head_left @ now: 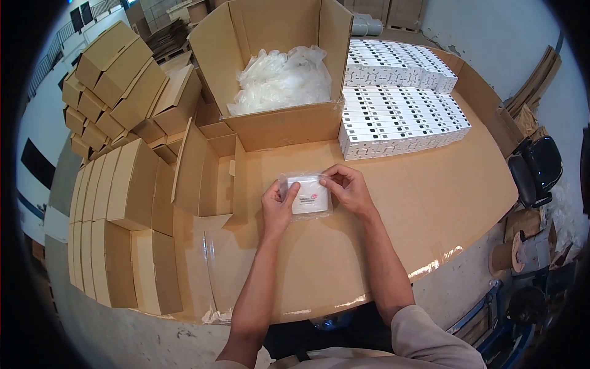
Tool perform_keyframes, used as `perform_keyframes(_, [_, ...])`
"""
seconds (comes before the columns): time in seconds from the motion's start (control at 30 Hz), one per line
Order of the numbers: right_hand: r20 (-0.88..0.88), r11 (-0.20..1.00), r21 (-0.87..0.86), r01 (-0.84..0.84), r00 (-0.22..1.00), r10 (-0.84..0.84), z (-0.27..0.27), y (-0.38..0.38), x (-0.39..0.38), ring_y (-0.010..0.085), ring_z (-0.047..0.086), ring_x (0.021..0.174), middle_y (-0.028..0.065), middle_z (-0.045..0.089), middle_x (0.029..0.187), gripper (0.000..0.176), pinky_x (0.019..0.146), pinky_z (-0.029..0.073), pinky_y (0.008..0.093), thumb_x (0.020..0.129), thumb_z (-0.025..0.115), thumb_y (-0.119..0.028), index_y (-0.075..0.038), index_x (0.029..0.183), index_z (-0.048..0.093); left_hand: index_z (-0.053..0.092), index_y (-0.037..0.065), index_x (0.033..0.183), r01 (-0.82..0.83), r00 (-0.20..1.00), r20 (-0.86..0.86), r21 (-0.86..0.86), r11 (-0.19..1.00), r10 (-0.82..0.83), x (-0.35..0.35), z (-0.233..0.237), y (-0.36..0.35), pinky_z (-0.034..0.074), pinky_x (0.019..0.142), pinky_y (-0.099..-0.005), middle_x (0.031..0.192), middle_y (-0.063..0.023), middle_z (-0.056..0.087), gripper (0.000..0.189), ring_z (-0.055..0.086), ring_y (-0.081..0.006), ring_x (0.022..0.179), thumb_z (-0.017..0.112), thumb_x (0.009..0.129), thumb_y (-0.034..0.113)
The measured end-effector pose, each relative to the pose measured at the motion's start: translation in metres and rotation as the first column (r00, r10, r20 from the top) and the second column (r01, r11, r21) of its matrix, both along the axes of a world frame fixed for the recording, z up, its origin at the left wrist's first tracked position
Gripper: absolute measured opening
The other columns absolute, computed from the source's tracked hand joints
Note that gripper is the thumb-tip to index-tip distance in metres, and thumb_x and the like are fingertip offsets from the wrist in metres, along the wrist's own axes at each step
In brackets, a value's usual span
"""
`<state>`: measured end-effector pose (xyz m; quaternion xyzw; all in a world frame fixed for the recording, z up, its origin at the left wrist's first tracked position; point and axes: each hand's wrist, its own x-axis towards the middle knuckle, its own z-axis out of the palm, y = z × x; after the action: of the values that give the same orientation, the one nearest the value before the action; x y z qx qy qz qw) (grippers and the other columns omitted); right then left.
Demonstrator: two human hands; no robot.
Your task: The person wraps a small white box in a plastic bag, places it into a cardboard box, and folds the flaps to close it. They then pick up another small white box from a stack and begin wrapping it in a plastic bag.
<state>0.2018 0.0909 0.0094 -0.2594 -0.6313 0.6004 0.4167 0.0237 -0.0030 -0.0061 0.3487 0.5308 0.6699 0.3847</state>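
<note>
A flat white square packet [309, 195] in a clear plastic bag, with small dark and red print on its face, is held over the middle of the table. My left hand [279, 205] pinches its left side, thumb on top. At the upper right corner of the bag, my right hand [348, 191] grips the plastic between thumb and fingers. Just left of my hands stands an open cardboard box [215, 172] with its flap raised. Whatever lies under the packet is hidden.
Behind my hands a large open carton [283, 132] holds crumpled clear plastic bags [283, 80]. White printed boxes [402, 120] stand in rows at the back right. Brown boxes [117, 86] are piled at the left, with more open ones [153, 264] nearer. The cardboard-covered table [430, 203] curves at right.
</note>
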Motion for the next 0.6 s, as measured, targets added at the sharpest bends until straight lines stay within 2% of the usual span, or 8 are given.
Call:
perform_keyframes(0.1, [0.019,0.999,0.019,0.026,0.999,-0.027,0.001,0.000,0.000,0.0120,0.068,0.087,0.0067,0.075,0.096,0.009,0.081,0.055,0.0282,0.094,0.076,-0.006,0.002,0.096,0.072,0.069,-0.002,0.118,0.009,0.999,-0.038,-0.026,1.000,-0.010,-0.001,0.005,-0.003,0.053,0.085,-0.0269,0.107,-0.0055,0.074,0.029,0.068,-0.0110,0.096,0.069,0.102,0.022])
perform_keyframes(0.2, [-0.056,0.997,0.065,0.035,0.998,-0.032,0.003,-0.002,-0.003,0.0129,0.069,0.087,0.0082,0.076,0.099,0.010,0.082,0.056,0.0286,0.093,0.077,-0.006,0.003,0.094,0.073,0.071,-0.002,0.115,-0.050,0.998,-0.026,0.079,0.996,0.052,-0.001,-0.002,0.000,0.053,0.087,-0.0276,0.106,-0.0057,0.074,0.029,0.068,-0.0115,0.098,0.067,0.104,0.024])
perform_keyframes(0.4, [-0.029,0.990,0.116,0.086,0.996,-0.084,0.005,-0.005,-0.006,0.0136,0.070,0.090,0.0089,0.077,0.096,0.007,0.083,0.056,0.0294,0.092,0.077,-0.004,0.002,0.095,0.076,0.072,-0.004,0.110,-0.067,0.996,-0.047,0.139,0.988,0.074,-0.002,0.000,-0.002,0.053,0.089,-0.0282,0.106,-0.0074,0.075,0.028,0.067,-0.0120,0.096,0.062,0.106,0.022])
perform_keyframes(0.5, [-0.082,0.995,0.054,0.084,0.993,-0.079,0.006,-0.008,-0.006,0.0140,0.070,0.091,0.0101,0.077,0.095,0.007,0.083,0.055,0.0291,0.091,0.077,-0.002,0.003,0.097,0.076,0.072,-0.004,0.110,-0.085,0.994,-0.058,0.173,0.981,0.097,-0.001,0.001,-0.002,0.053,0.090,-0.0279,0.106,-0.0086,0.075,0.028,0.068,-0.0129,0.095,0.061,0.106,0.022])
perform_keyframes(0.6, [-0.125,0.992,-0.063,0.109,0.985,-0.116,0.012,-0.013,-0.009,0.0150,0.070,0.092,0.0112,0.078,0.095,0.020,0.085,0.055,0.0291,0.091,0.077,-0.001,0.004,0.110,0.073,0.072,-0.004,0.110,-0.078,0.997,0.023,0.150,0.986,0.075,-0.003,-0.006,-0.002,0.053,0.092,-0.0282,0.107,-0.0101,0.074,0.028,0.068,-0.0144,0.099,0.062,0.106,0.023])
